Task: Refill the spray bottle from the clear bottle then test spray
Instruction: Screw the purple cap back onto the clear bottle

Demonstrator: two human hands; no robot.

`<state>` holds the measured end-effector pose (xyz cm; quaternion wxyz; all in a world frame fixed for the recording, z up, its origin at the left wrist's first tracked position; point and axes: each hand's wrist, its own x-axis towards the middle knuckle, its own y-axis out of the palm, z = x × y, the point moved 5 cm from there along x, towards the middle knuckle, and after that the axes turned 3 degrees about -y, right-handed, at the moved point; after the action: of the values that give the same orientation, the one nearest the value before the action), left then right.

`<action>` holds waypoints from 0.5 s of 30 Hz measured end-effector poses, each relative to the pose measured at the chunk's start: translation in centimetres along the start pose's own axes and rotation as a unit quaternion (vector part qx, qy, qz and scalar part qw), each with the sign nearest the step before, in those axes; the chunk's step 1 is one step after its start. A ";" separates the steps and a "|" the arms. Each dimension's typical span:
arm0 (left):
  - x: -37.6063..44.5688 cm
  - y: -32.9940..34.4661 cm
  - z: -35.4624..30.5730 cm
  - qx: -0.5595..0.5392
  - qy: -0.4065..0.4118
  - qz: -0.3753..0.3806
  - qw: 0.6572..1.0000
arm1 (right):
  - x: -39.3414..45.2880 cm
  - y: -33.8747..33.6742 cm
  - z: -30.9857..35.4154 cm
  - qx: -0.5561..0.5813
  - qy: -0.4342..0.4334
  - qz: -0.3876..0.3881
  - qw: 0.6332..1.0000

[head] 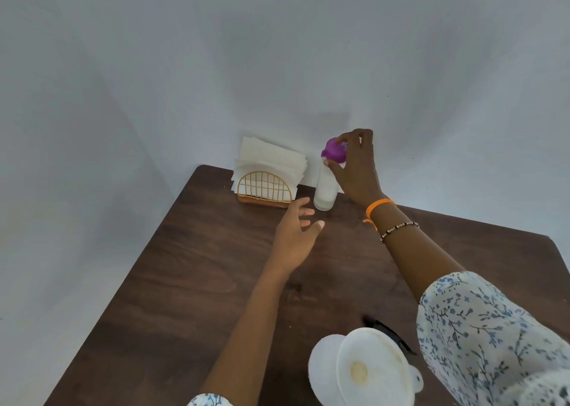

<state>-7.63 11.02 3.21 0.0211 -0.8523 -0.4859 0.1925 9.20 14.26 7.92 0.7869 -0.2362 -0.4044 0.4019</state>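
Observation:
A frosted spray bottle with a purple spray head stands upright at the far edge of the dark wooden table, close to the wall. My right hand wraps its fingers around the purple head from the right. My left hand hovers open just left of and below the bottle's base, fingers spread, not touching it. I cannot make out a clear bottle in this view.
A gold wire napkin holder stuffed with white napkins stands left of the bottle. A white rounded object with a black part behind it sits at the near edge. White walls close in behind and to the left.

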 end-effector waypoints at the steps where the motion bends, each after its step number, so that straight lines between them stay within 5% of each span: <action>1: 0.0 0.0 -0.1 0.002 0.000 0.001 1.000 | 0.1 0.1 0.0 -0.024 -0.008 0.011 1.000; 15: -1.9 0.5 -1.6 0.017 0.020 0.021 0.999 | -1.0 -0.5 0.0 -0.150 0.009 0.145 0.978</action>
<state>-7.50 9.37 5.22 0.0408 -0.8653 -0.4644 0.1841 9.10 13.14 7.84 0.6795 -0.4115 -0.4139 0.4447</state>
